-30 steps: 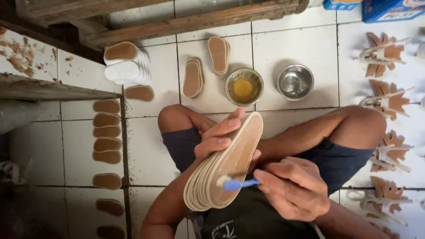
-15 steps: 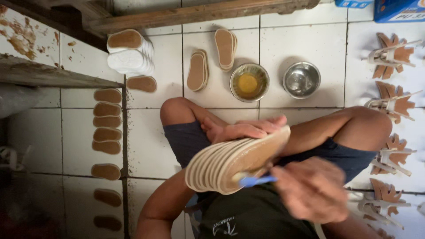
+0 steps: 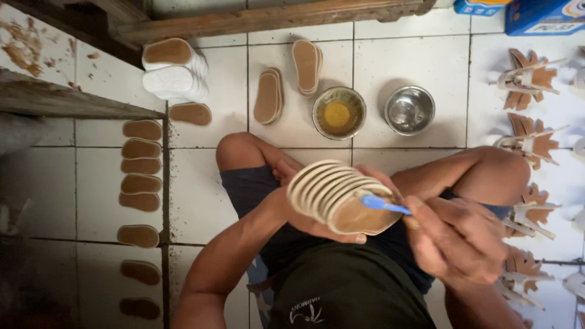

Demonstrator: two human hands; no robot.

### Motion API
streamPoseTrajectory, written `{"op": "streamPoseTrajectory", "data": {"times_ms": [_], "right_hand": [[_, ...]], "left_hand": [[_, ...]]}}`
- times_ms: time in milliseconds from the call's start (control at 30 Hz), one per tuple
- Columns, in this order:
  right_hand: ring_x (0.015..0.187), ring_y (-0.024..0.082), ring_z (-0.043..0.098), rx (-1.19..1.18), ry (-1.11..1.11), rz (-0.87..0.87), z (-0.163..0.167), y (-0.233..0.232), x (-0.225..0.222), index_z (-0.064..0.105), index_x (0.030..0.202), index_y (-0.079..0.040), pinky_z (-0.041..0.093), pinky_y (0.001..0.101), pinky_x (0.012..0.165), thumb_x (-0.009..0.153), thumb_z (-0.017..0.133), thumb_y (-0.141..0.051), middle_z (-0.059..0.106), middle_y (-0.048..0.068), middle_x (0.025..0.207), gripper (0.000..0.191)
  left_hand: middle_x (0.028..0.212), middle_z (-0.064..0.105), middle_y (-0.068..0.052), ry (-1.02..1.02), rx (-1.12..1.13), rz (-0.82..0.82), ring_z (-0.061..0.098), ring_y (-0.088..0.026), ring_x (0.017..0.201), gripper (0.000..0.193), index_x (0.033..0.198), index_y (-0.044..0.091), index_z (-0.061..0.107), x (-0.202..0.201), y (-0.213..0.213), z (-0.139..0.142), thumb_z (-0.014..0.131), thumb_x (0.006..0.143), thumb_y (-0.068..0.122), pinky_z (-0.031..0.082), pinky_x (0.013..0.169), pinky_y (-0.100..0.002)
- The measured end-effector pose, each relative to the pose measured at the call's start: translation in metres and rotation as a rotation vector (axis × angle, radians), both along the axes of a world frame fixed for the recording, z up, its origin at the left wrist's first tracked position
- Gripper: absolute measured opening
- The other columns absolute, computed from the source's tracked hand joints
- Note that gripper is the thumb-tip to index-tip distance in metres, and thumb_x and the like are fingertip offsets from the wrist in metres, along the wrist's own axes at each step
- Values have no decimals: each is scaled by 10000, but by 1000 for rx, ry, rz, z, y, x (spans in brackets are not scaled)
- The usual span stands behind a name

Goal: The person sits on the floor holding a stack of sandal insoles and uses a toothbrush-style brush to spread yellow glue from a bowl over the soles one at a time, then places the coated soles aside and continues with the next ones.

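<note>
A fanned stack of insoles (image 3: pixel 332 195) is held over the lap, between the knees, clamped from below by the left hand (image 3: pixel 317 210), whose fingers are wrapped round the far edges. The nearest insole's brown face is being brushed with a blue-handled brush (image 3: pixel 382 205), which is gripped in the closed right hand (image 3: pixel 460 240); the two hands are kept close together at the stack. Progress, as judged: the front insole is partly coated, while the paler ones fanned behind it appear uncoated, though their faces are mostly hidden, so this cannot be confirmed. A column of single brown insoles (image 3: pixel 140 176) is laid out on the white tiled floor (image 3: pixel 201 201) at the left, presumably finished pieces. Ahead of the knees, a bowl of yellow adhesive (image 3: pixel 339 113) is set just beside an empty steel bowl (image 3: pixel 409 109). Two small piles of insoles (image 3: pixel 286 82) are placed beyond, and a white stack (image 3: pixel 175 72) near a wooden beam (image 3: pixel 274 18). Strap assemblies (image 3: pixel 529 109) are spread along the right. Nothing is seen blocking the reach to the adhesive bowl.
</note>
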State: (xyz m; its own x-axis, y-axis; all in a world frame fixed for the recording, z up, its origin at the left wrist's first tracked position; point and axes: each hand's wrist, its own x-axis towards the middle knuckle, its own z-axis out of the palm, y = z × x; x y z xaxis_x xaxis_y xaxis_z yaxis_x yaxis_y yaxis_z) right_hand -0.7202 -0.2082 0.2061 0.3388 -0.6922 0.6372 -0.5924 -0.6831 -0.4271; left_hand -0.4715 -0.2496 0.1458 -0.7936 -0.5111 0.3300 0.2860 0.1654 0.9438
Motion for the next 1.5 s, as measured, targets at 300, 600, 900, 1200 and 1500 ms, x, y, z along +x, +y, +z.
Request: {"op": "streamPoseTrajectory", "data": {"times_ms": [300, 600, 900, 1200, 1500], "right_hand": [[710, 213, 644, -22, 2, 27, -3, -5, -7, 746, 1177, -13, 486, 333, 576, 863, 773, 13, 675, 82, 913, 316], [711, 243, 642, 83, 64, 91, 17, -16, -4, 727, 1183, -32, 496, 347, 581, 858, 761, -20, 675, 102, 931, 327], [656, 209, 653, 78, 51, 236, 10, -26, -20, 734, 1144, 0, 499, 361, 583, 748, 746, -13, 657, 91, 858, 397], [577, 168, 594, 71, 10, 327, -3, -19, -19, 739, 1068, 31, 422, 328, 505, 769, 798, 36, 636, 54, 795, 305], [608, 107, 642, 397, -357, 297, -11, -7, -29, 722, 1053, 14, 468, 215, 459, 822, 744, 4, 715, 96, 860, 233]], "left_hand": [[1304, 722, -85, -125, 71, -19, 696, -190, 1224, 688, 1456, 71, 602, 13, -15, 3, 892, 861, 262, 552, 1102, -346], [1296, 717, -61, 10, 270, -216, 705, -158, 1194, 604, 1432, 55, 572, 16, -25, 18, 868, 924, 196, 593, 1071, -313], [1234, 722, -105, 119, 493, -392, 722, -166, 1122, 634, 1415, 24, 588, 9, -30, 20, 894, 877, 160, 623, 988, -319], [1164, 766, -146, 45, 485, -329, 759, -203, 972, 466, 1300, -37, 682, 23, -27, -11, 877, 893, 80, 653, 802, -293], [1280, 718, -153, 135, 552, -376, 727, -214, 1130, 607, 1423, -32, 562, 23, -29, -14, 874, 914, 76, 626, 965, -320]]}}
